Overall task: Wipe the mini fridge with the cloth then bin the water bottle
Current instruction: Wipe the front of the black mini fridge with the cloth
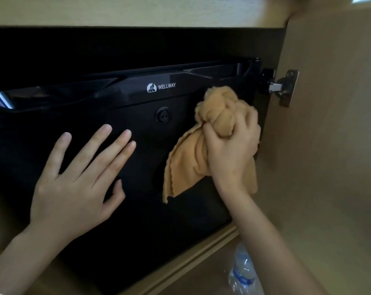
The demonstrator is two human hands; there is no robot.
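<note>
Orange cloth point(203, 145) is sitting bunched against the upper right of the black mini fridge point(137, 167) door, just right of the round keyhole point(162, 116) and below-right of the WELLWAY logo point(161, 87); a loose flap is hanging down-left from the wad. Right hand point(231, 145) is gripping the wad, fingers curled tight around it, pressing it onto the door. Left hand point(78, 177) is lying flat on the door's left-centre, fingers spread and pointing up-right, thumb splayed out, holding nothing. Fridge is sitting inside a wooden cabinet point(329, 145); the cabinet's side panel is standing open to the right, with a metal hinge point(284, 88) showing near the fridge's top right corner. Clear plastic water bottle point(243, 273) with a blue label is sitting at the bottom edge of the view, in front of the cabinet's lower lip point(180, 262), under the right forearm, apart from both hands. Can't tell whether the bottle is upright or lying down.
</note>
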